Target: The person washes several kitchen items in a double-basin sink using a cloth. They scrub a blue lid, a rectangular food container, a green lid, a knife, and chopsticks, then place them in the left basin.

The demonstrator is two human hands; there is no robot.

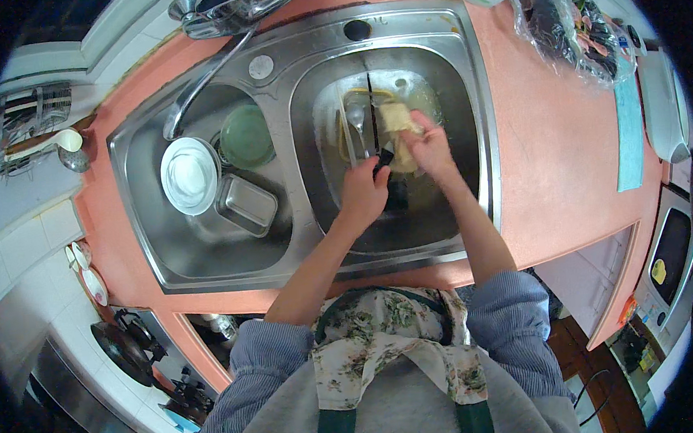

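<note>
My left hand (364, 193) grips the black handle (383, 159) of what looks like a kitchen knife; its thin dark blade (370, 90) points away from me, edge-on. A metal spoon (357, 119) and a long pale utensil (346, 130) run up from beside the same hand; whether they are held too, I cannot tell. In my right hand (430, 149) is a pale yellow sponge or cloth (398, 117), close to the blade's right side. Both hands are over the right sink basin (458, 90), where shallow cloudy water lies. A yellowish rim (368, 90) shows behind the utensils.
The left basin (164, 251) holds stacked white dishes (189, 175), a green bowl (247, 136) and a rectangular metal container (247, 204). A chrome faucet spout (196, 94) reaches over it. On the pink counter (557, 162) are a plastic-wrapped bundle (579, 35) and a turquoise cloth (628, 134).
</note>
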